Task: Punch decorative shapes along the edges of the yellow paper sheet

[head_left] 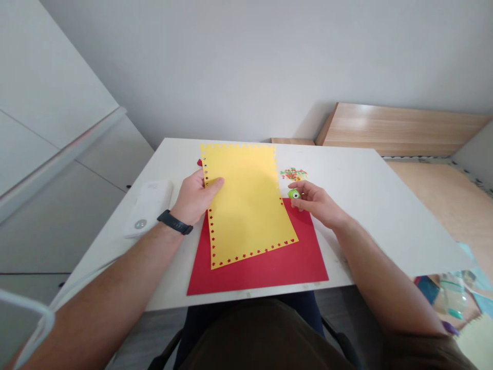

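Note:
My left hand grips a yellow sheet of paper by its left edge, thumb on top. Small punched shapes, stars and some hearts among them, run along the sheet's edges. Under it lies a red sheet, which shows through the holes along the lower part. Between the thumb and fingers of my right hand is a small green craft punch with a star-shaped mark on its face. It is just right of the yellow sheet's right edge, above the red sheet's upper right corner.
Behind my right hand is a scatter of small coloured paper cutouts. A small red object shows past the yellow sheet's left edge. A white device with a cable lies on the left of the white table. A bottle is at lower right.

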The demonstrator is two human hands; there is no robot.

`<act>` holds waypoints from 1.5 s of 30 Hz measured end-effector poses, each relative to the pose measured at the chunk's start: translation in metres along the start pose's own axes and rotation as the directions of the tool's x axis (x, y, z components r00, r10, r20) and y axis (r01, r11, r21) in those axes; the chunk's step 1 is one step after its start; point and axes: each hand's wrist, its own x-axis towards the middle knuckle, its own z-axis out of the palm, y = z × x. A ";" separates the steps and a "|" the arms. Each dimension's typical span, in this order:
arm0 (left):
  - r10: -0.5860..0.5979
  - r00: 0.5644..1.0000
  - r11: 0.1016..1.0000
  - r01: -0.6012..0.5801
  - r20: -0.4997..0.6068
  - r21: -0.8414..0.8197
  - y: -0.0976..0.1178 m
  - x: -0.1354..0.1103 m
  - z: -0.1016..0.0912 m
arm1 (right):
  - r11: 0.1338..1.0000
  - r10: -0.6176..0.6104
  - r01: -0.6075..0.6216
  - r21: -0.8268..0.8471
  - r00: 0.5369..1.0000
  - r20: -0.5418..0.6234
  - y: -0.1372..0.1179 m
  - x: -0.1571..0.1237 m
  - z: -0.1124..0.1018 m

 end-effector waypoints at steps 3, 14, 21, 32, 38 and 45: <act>-0.007 1.000 1.000 0.006 -0.009 -0.013 0.001 -0.001 0.000 | 0.999 0.034 -0.034 0.010 0.999 0.000 0.000 -0.001 -0.001; 0.015 1.000 0.999 -0.016 -0.025 -0.030 0.002 -0.002 0.000 | 0.999 0.046 -0.045 0.026 0.999 -0.019 -0.012 -0.004 0.003; 0.019 1.000 0.998 -0.020 -0.025 -0.055 0.002 -0.002 0.000 | 0.995 0.086 -0.085 0.047 0.996 -0.019 -0.007 -0.002 0.003; 0.021 1.000 0.997 -0.023 -0.023 -0.079 0.003 -0.003 0.001 | 0.993 0.070 -0.070 0.090 0.998 0.004 -0.012 -0.004 0.003; 0.020 1.000 0.994 -0.019 0.002 -0.103 0.002 -0.004 0.002 | 0.980 0.065 -0.069 0.186 0.997 0.032 -0.015 -0.006 0.004; 0.002 1.000 0.991 -0.002 0.000 -0.133 0.002 -0.005 0.001 | 0.958 0.098 -0.100 0.268 0.995 0.020 -0.014 -0.006 0.006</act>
